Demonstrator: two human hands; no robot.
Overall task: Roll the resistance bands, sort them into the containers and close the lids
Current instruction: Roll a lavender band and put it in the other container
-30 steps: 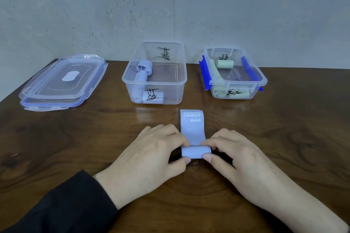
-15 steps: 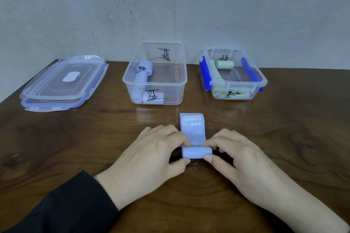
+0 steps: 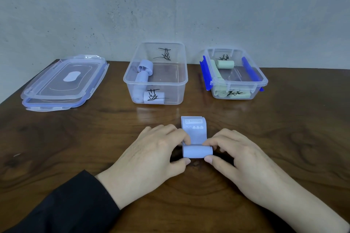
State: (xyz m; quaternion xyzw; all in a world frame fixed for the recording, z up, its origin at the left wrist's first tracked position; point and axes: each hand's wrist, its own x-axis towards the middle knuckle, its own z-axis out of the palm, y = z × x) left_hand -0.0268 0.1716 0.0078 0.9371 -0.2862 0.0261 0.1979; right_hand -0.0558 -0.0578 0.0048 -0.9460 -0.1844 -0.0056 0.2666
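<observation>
A pale blue resistance band point(image 3: 195, 134) lies on the wooden table point(image 3: 56, 147), its near end wound into a roll and its flat end pointing away from me. My left hand point(image 3: 151, 155) pinches the roll's left end between thumb and fingers. My right hand point(image 3: 236, 159) pinches its right end the same way. Behind it stands an open clear container point(image 3: 181, 81) holding rolled blue bands point(image 3: 142, 73). To its right is a smaller open container point(image 3: 261, 81) with blue clips and green rolled bands point(image 3: 225, 64).
Two stacked clear lids point(image 3: 62, 81) with blue seals lie at the far left of the table. A grey wall rises right behind the containers. Bare wood lies between the lids and my hands.
The roll has grown thicker and moved slightly away from me. The flat stretch of band beyond it has become shorter. Both hands keep their pinch on the roll's ends.
</observation>
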